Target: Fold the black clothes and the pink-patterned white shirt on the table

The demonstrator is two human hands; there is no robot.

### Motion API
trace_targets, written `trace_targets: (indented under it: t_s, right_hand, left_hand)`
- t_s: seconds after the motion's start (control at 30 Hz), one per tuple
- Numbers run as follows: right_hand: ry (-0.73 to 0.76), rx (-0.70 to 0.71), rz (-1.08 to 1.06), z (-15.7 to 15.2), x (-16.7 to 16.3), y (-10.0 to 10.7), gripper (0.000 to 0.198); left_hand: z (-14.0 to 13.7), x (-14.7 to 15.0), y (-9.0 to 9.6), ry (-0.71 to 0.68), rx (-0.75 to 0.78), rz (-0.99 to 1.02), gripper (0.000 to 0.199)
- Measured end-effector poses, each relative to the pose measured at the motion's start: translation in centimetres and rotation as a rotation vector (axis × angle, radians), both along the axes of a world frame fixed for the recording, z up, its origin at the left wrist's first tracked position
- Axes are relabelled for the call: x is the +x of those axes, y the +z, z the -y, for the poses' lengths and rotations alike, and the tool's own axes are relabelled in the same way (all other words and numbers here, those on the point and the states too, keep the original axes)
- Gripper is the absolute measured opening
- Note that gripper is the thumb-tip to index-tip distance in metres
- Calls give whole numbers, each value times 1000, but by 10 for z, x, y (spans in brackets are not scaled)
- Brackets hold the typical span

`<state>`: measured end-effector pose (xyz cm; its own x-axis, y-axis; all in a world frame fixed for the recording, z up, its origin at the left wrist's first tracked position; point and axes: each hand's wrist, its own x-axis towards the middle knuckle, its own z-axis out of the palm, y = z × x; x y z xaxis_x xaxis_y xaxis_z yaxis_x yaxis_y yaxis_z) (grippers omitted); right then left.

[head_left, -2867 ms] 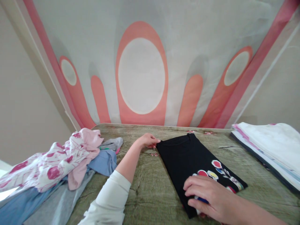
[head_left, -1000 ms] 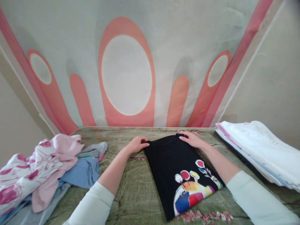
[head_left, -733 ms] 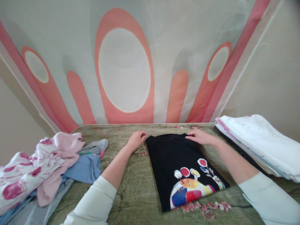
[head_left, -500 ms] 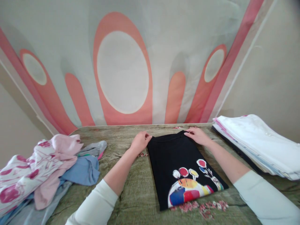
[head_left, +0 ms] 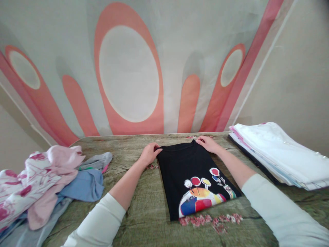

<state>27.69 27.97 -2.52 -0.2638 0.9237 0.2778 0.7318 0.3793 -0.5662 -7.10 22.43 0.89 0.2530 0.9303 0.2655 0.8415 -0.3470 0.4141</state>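
Observation:
A black T-shirt (head_left: 185,171) lies folded into a neat panel on the table, its collar at the far end. Its colourful print of round flowers and a painted mound faces up near the close edge. My left hand (head_left: 150,153) pinches the shirt's far left corner between thumb and fingers. At the far right corner, beside the neckline, my right hand (head_left: 207,143) grips the cloth in the same way. Both forearms reach forward in pale sleeves, one along each side of the shirt.
On the left lies a loose heap of clothes (head_left: 53,178), pink, white, blue and grey. A stack of folded garments (head_left: 280,151), white on top, sits at the right. The wood-patterned table (head_left: 138,219) meets a wall with a coral-and-grey design (head_left: 128,127).
The view has shifted slightly, so everything sits a little further left and higher. Both hands keep hold of the shirt's far corners, and the shirt looks much the same.

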Motion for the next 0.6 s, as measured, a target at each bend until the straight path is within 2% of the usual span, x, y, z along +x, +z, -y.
trace_targets:
  t_s: [0.1, 0.17, 0.2, 0.23, 0.3, 0.37, 0.43, 0.47, 0.53, 0.6]
  right_hand:
    - [-31, -4, 7, -1, -1, -3, 27]
    - [-47, 20, -41, 0, -1, -3, 24]
    - [-60, 44, -74, 2, 0, -2, 23]
    - [-79, 78, -107, 4, 0, 1, 23]
    - [-115, 164, -150, 11, -1, 12, 22]
    - [-88, 239, -160, 26, -8, 28, 21]
    - [69, 246, -151, 49, -22, 43, 21]
    - [203, 211, -120, 64, -31, 49, 21]
    - [475, 131, -58, 96, -51, 56, 23]
    - [677, 35, 20, 125, -66, 56, 30]
  left_hand:
    - [8, 10, 10, 67, 130, -82, 18]
    - [25, 28, 22, 83, 207, -144, 23]
    - [38, 40, 28, 45, 202, -175, 24]
    - [54, 53, 33, -26, 173, -210, 25]
    - [92, 80, 40, -270, 91, -279, 28]
    - [130, 102, 41, -485, 64, -284, 45]
    - [160, 116, 36, -619, 61, -293, 61]
    - [170, 120, 34, -660, 64, -305, 63]
    - [179, 122, 28, -705, 74, -340, 62]
    - [177, 120, 25, -724, 80, -371, 56]
